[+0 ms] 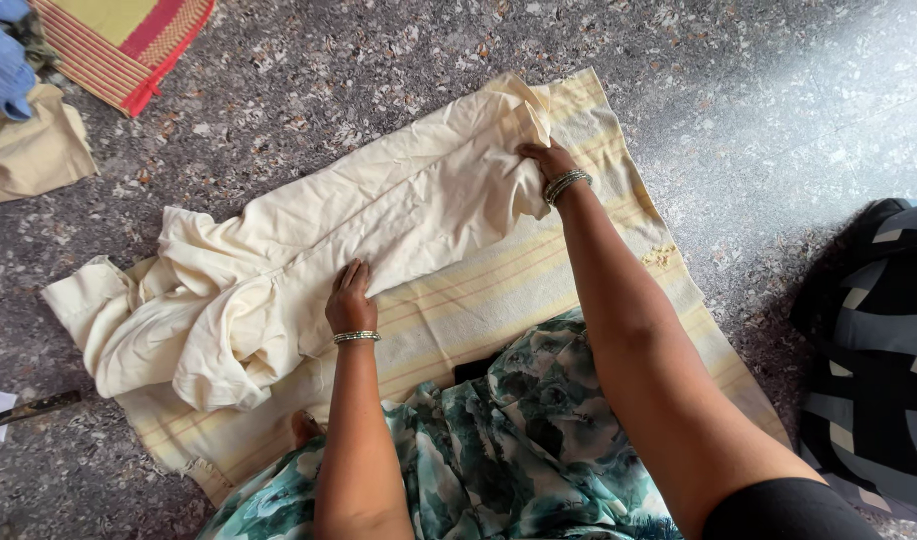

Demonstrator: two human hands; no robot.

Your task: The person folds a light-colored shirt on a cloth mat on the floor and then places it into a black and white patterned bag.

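Head view: left hand (350, 298), right hand (546, 160) on cream garment (378, 215).

So the garment (278, 270) lies on a towel (498, 300) spread on the floor (778, 100). Left hand (350, 300) rests on its near edge, right hand (546, 160) at its far right end. Mat (128, 40) sits far left, bag (878, 350) right.

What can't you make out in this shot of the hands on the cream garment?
Head view only:
- Right hand: fingertips buried in a fold of the cream garment, grip unclear.
- Striped towel: middle hidden under the garment.
- Dark striped cloth: cut off by the right edge.
- Blue cloth: cut off top left.
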